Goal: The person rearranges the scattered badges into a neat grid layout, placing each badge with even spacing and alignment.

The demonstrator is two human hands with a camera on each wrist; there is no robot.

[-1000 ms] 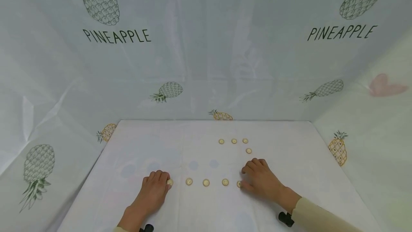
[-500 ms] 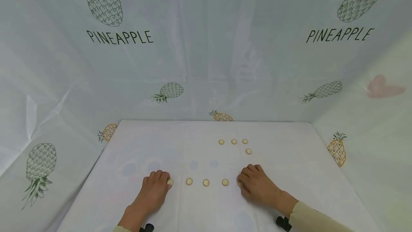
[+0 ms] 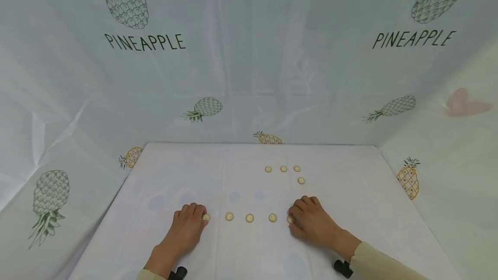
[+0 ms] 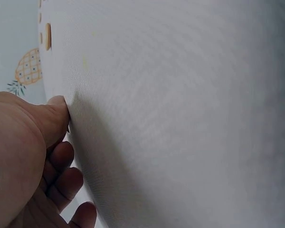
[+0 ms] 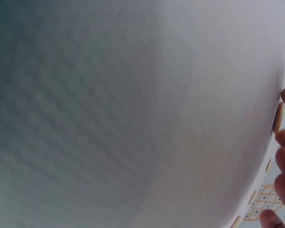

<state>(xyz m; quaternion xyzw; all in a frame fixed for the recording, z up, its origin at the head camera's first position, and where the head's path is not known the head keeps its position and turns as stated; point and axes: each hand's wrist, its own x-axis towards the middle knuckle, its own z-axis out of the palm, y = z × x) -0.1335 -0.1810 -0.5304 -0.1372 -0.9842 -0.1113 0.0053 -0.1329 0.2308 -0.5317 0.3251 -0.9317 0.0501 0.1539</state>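
Note:
Several round, pale wooden-looking buttons lie on the white cloth-covered table [image 3: 249,254]. My left hand [image 3: 184,230] pinches the leftmost button [image 3: 206,217] of the front row; the left wrist view mostly hides that button behind the thumb [image 4: 57,111]. At the row's right end, my right hand [image 3: 313,224] holds another button [image 3: 290,219] between thumb and fingers. Its edge [image 5: 278,118] shows between the thumb and forefinger in the right wrist view. Between the hands are three buttons, at left [image 3: 229,216], middle [image 3: 250,217] and right [image 3: 272,217].
Farther back, three buttons form a short row, one of them in its middle [image 3: 283,169]. A single button [image 3: 301,180] lies just in front of that row's right end. A pale pineapple-print curtain [image 3: 249,55] surrounds the table at the back and sides.
My right hand has come down toward the near side, and its fingers have closed in on the button at the row's right end. The left hand keeps its place at the leftmost button.

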